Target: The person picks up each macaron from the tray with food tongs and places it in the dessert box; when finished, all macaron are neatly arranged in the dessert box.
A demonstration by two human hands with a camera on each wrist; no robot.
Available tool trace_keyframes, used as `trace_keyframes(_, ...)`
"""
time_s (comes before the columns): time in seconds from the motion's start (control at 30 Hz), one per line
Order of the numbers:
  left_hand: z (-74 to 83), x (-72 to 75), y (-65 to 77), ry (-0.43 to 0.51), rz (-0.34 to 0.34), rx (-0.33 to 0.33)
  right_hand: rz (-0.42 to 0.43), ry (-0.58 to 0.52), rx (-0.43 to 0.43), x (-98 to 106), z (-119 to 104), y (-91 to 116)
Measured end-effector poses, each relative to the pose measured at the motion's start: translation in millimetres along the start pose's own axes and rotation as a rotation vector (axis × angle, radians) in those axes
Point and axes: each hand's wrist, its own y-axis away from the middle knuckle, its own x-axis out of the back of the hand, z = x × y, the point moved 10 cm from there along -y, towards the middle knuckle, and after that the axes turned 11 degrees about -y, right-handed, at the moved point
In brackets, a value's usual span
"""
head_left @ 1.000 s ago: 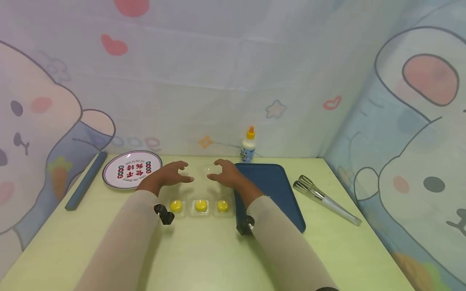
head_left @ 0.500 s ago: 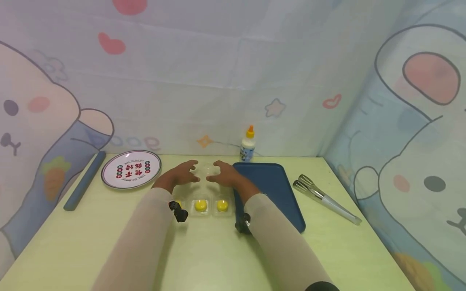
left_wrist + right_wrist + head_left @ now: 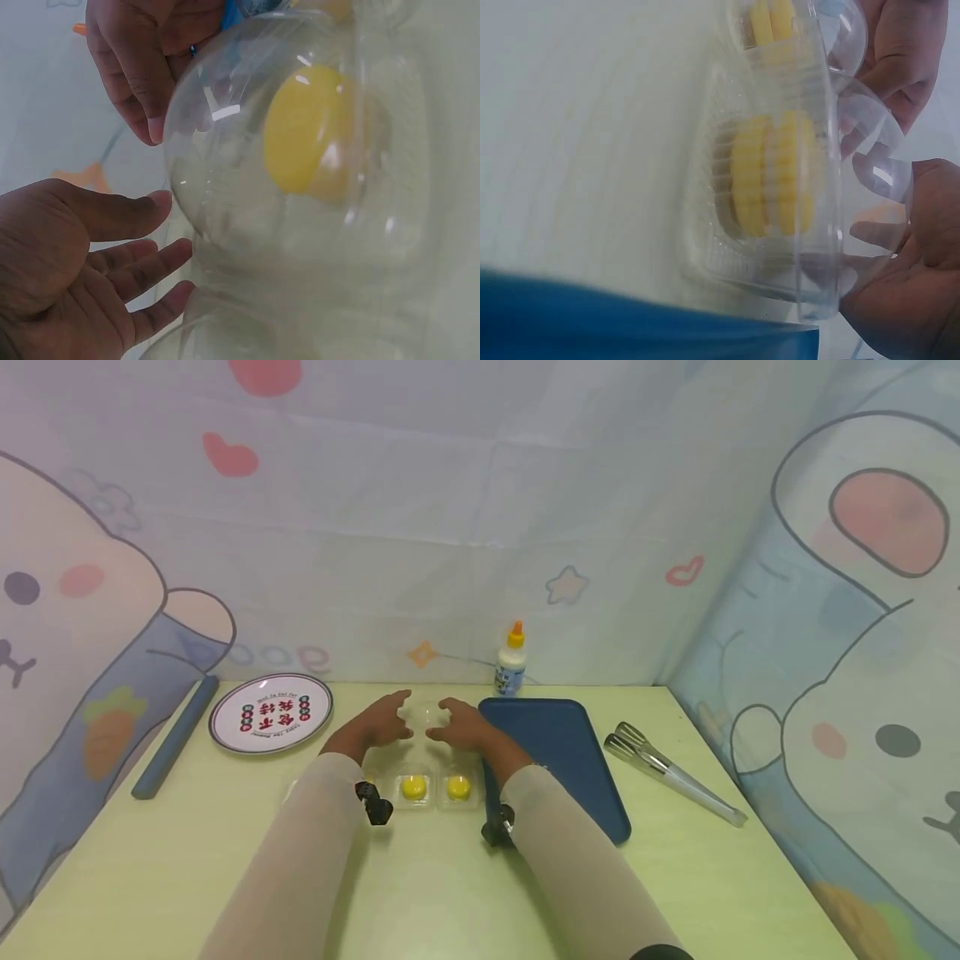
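In the head view, my left hand [image 3: 378,722] and right hand [image 3: 467,728] face each other across a clear plastic piece [image 3: 428,715] near the table's back. Their fingers and thumbs are spread, with fingertips right at its sides. Nearer stands a row of clear boxes holding yellow round pieces, the middle piece [image 3: 413,787] and right piece [image 3: 458,787] in plain sight; my left wrist partly hides the left one. The left wrist view shows a domed clear lid [image 3: 217,127] in front of relaxed fingers. Ridged yellow layers [image 3: 754,176] fill a box in the right wrist view.
A blue tray [image 3: 555,752] lies beside the right forearm, with metal tongs [image 3: 667,768] farther right. A glue bottle with an orange tip [image 3: 511,664] stands at the back. To the left are an oval plate [image 3: 270,743] and a blue-grey bar [image 3: 176,735].
My left hand has moved right, to the side of the clear piece, and its wrist now covers part of the left box. The right hand has stayed almost in place.
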Motion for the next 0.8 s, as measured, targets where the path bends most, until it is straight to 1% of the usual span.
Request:
trace_keyframes(0.1, 0.3, 3.7, 2.4, -0.002, 0.022, 0.000, 0.018, -0.042, 0.006, 2.6, 0.1, 0.6)
trace_keyframes(0.3, -2.4, 13.7, 6.5, 0.009, 0.111, -0.004, 0.036, -0.083, 0.017, 5.4, -2.3, 3.8)
trace_keyframes(0.43, -2.3, 20.2, 9.3, 0.024, 0.167, -0.019, 0.067, -0.123, 0.031, 8.5, -5.7, 7.2)
trace_keyframes(0.53, 0.0, 24.0, 12.1, 0.043, 0.197, -0.031, 0.094, -0.142, 0.048, 11.2, -8.8, 9.3)
trace_keyframes(0.63, 3.2, 26.7, 15.9, 0.060, 0.215, -0.041, 0.114, -0.147, 0.070, 13.2, -12.0, 10.2)
trace_keyframes(0.8, 7.3, 28.2, 22.7, 0.082, 0.211, -0.046, 0.122, -0.158, 0.095, 13.7, -13.3, 10.1)
